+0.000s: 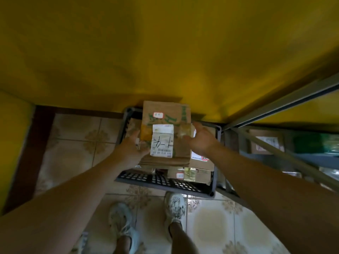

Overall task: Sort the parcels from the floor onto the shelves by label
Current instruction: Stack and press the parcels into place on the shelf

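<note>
Risks, largest item first. The yellow wall (165, 52) fills the far side and the light is dim and tinted, so misreading a label seems the likeliest fault; it would send a parcel to the wrong shelf. The grey metal shelf frame (275, 107) runs slantwise on the right, with its rails between the person and the shelf boards. A quick swing to the right could knock a box corner on a rail. The dark plastic crate (161, 180) sits on the tiled floor (73, 143) directly below the hands, with other cardboard parcels (201, 163) lying in it. A slip would drop the load back onto them. The held parcel (166, 112), a brown cardboard box, is in the air above the crate, between both hands. The left hand (132, 146) grips its near left side, fingers curled underneath. The right hand (200, 138) clasps the right edge with the thumb on the top face (fingers beyond the edge are hidden, so how deep that hold goes I cannot tell). That shallower-looking side is where a tilt would start. Its white label (162, 141) faces up and carries a handwritten mark that is upside down from here. Also around: a boxed parcel (266, 142) already on the right shelf, blurred behind a rail, and two pale shoes (175, 204) near, one toe just beside the crate's near rim, where a step forward could catch it.
</note>
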